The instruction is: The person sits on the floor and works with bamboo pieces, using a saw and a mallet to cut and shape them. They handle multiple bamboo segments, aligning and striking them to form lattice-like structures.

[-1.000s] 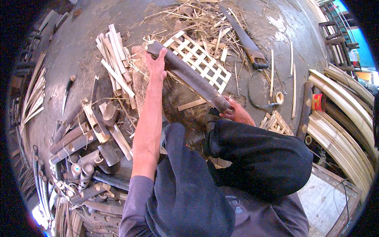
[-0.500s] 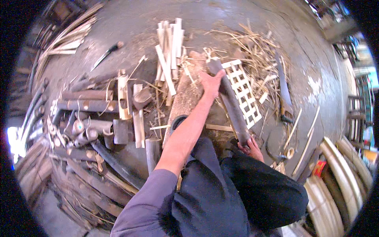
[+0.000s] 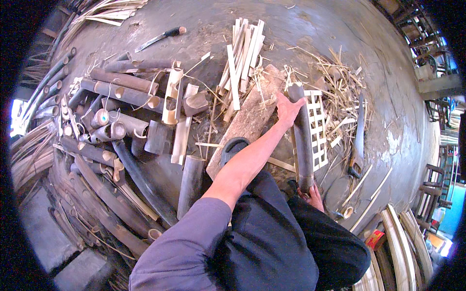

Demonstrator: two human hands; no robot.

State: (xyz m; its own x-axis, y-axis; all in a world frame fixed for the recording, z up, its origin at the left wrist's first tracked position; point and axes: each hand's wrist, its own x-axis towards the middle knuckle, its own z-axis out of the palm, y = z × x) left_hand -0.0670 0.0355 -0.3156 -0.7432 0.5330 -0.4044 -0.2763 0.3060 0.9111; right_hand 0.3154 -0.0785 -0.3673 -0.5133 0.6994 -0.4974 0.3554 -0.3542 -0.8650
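Observation:
A dark bamboo tube point(image 3: 303, 140) stretches away from me in front of my right knee. My left hand point(image 3: 289, 109) is closed on it near its far end, thumb across the top side. Down at the near end, my right hand point(image 3: 313, 198) grips the tube, its fingers partly hidden beneath it. Right beside the tube lies a pale lattice of woven bamboo strips point(image 3: 318, 128). To the left of it rests a worn wooden board point(image 3: 252, 121) with shavings at its far end, and my foot in a dark sandal point(image 3: 234, 147) is against the board's near part.
Cut bamboo tubes point(image 3: 126, 94) are piled at left. Split pale strips point(image 3: 245, 48) lie ahead, near a knife point(image 3: 160, 39). On the right are a heap of shavings point(image 3: 337, 102) and a handsaw point(image 3: 358, 138). Another tube point(image 3: 191, 186) stands by my left leg.
The whole view has shifted, so the scene sits farther right and the tube looks more upright. Both hands keep their hold on the bamboo tube.

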